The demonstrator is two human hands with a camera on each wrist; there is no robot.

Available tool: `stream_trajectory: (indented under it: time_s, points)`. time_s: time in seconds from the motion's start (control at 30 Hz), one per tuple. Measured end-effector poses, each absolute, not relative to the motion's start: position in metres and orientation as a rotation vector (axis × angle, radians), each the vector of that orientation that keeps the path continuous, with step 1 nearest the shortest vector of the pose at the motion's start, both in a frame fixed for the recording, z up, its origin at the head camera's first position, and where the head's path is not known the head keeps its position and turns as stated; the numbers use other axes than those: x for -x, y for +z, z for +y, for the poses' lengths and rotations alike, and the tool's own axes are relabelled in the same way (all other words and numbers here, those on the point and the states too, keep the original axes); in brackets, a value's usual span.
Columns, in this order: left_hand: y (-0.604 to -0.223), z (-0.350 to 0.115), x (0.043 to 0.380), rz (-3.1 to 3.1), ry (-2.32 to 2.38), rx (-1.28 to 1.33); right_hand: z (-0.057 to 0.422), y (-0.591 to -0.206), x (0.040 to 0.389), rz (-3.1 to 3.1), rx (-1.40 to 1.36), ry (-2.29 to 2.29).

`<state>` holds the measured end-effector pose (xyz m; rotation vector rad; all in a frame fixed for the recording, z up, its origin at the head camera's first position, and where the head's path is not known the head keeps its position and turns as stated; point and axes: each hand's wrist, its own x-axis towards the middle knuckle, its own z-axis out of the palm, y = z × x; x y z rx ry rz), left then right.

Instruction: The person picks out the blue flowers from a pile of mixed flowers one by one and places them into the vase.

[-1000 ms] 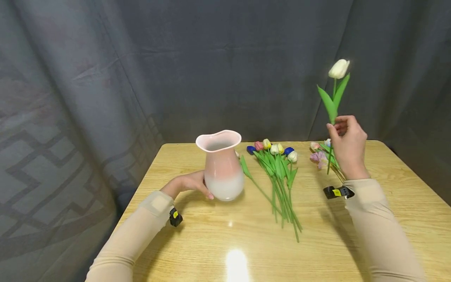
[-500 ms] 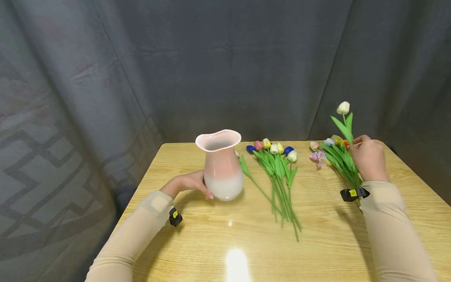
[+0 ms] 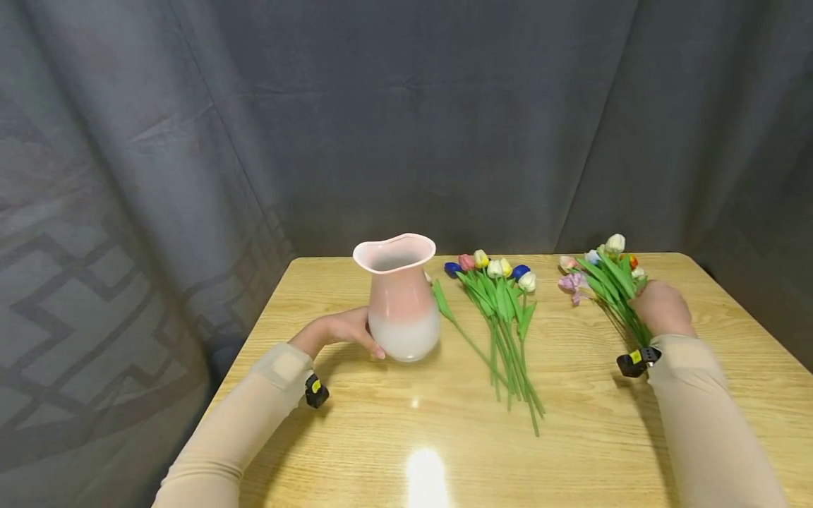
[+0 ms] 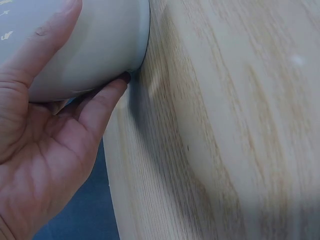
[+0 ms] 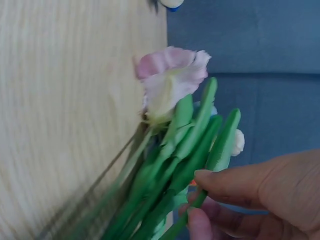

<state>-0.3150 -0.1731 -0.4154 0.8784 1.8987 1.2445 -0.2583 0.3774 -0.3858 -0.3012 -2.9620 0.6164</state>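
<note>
A pink-and-white vase (image 3: 406, 310) with a wavy rim stands at the middle of the table. My left hand (image 3: 339, 330) grips its lower left side; in the left wrist view the thumb lies along the wall of the vase (image 4: 105, 45) and the other fingers reach round under it. At the right, my right hand (image 3: 663, 308) pinches the green stem of a white tulip (image 3: 615, 244) between thumb and fingers, low over the right-hand bunch of flowers (image 3: 612, 286). That bunch has a lilac flower (image 5: 170, 85) at its left side. My hand hides part of the stems.
Several tulips (image 3: 508, 303) in pink, yellow, white and blue lie bunched right of the vase, stems toward the front. Between them and the vase lies a single flower stem (image 3: 473, 344). Dark grey curtains (image 3: 406, 127) hang behind the wooden table (image 3: 356, 437) and at its left.
My right hand has come down and to the right with the white tulip, from above the table onto the right-hand bunch. My left hand and the vase have stayed still.
</note>
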Motion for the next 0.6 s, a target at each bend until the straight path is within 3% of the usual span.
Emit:
stream_trajectory:
  time_s: [0.6]
  points:
    - [-0.414, -0.174, 0.314, 1.911, 1.242, -0.858, 0.366, -0.367, 0.266, -3.165, 0.595, 0.517]
